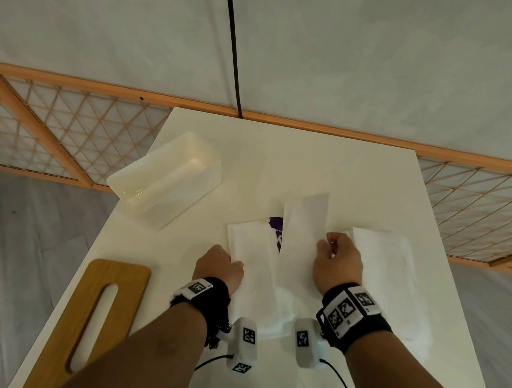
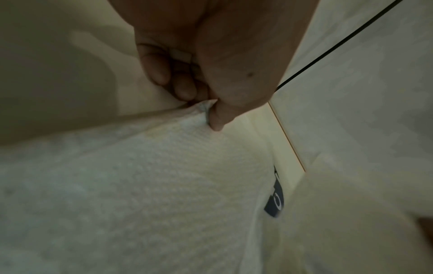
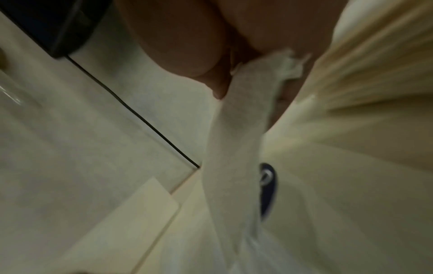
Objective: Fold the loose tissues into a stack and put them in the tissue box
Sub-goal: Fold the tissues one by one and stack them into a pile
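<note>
White tabletop [image 1: 356, 176] carries, at far left, a flat wooden lid with a long slot [image 1: 101, 310] and a translucent rectangular plastic tissue box [image 1: 165, 178], open and well apart from both hands. Left hand [image 1: 219, 267] pinches the left edge of a white embossed tissue [image 1: 253, 272]; right hand [image 1: 339, 263] pinches its raised right flap. Another white folded tissue [image 1: 383, 263] lies just right.

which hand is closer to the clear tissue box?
Left. The left hand pinches a tissue just below the tissue box; the right hand is farther right, holding another tissue.
</note>
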`<state>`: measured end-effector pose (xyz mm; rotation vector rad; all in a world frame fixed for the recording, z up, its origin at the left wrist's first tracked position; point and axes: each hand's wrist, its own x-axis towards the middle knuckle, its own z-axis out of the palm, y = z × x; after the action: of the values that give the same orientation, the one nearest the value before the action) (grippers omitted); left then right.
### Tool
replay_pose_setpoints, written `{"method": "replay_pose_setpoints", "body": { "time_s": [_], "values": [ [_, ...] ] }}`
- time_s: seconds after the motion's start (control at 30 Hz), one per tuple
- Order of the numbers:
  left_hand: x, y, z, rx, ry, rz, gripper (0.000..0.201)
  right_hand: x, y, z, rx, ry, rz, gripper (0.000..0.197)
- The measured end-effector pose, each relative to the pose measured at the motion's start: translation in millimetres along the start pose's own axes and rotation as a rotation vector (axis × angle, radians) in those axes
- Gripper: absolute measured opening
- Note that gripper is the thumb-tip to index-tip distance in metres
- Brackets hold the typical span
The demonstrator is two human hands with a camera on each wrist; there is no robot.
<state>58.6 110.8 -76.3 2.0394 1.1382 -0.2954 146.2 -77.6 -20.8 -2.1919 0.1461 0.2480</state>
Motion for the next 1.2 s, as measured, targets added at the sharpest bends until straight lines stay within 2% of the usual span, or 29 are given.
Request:
{"method": "replay_pose_setpoints", "body": {
  "time_s": [0.1, 0.2, 0.27, 0.37, 0.47, 0.53, 0.7, 0.73, 0.8, 0.93, 1.0, 1.1, 1.13, 1.2],
  "values": [
    [-2, -2, -1, -0.051, -0.012, -0.010, 0.033, -1, -16, -15, 0.139, 0.023, -0.114, 0.004],
    [-4, 0, -6, -0.118, 0.005, -0.027, 0.040, -5, -25, -16, 0.216, -0.024, -0.178, 0.003],
    [-4, 1, -12, -0.137, 0.012, -0.022, 0.034, -10, -22, -6, 0.161, -0.068, -0.153, 0.002],
    [0, 0, -16, -0.198, 0.006, -0.048, 0.051, -19, -4, 20, 0.021, -0.156, -0.052, 0.009],
    [6, -5, -13, -0.304, -0.013, -0.080, 0.059, -23, 18, 45, -0.179, -0.253, 0.056, 0.008],
    [4, -4, -14, -0.213, -0.062, -0.047, 0.060, -24, 25, 54, -0.317, -0.307, 0.061, 0.016],
    [-8, 4, -11, 0.139, -0.084, 0.026, 0.055, -18, 24, 55, -0.462, -0.236, 0.065, 0.051],
    [-11, 7, -10, 0.170, -0.091, 0.036, 0.055, -16, 24, 57, -0.494, -0.258, 0.081, 0.053],
    [-18, 14, -6, 0.191, -0.122, 0.060, 0.058, -16, 24, 64, -0.521, -0.335, 0.046, 0.044],
    [-18, 19, 1, 0.073, -0.174, 0.031, 0.074, -19, 24, 70, -0.494, -0.398, -0.010, 0.024],
    [-16, 18, 4, 0.042, -0.158, 0.043, 0.062, -19, 26, 68, -0.457, -0.396, -0.001, 0.023],
    [-16, 20, 4, -0.071, -0.156, 0.147, 0.034, -20, 30, 63, -0.387, -0.371, -0.025, 0.029],
    [-16, 20, 4, -0.159, -0.184, 0.168, 0.032, -21, 31, 60, -0.313, -0.330, -0.010, 0.033],
    [-14, 18, -1, -0.447, -0.276, 0.147, 0.040, -21, 32, 54, -0.054, -0.265, 0.107, 0.049]
  ]
}}
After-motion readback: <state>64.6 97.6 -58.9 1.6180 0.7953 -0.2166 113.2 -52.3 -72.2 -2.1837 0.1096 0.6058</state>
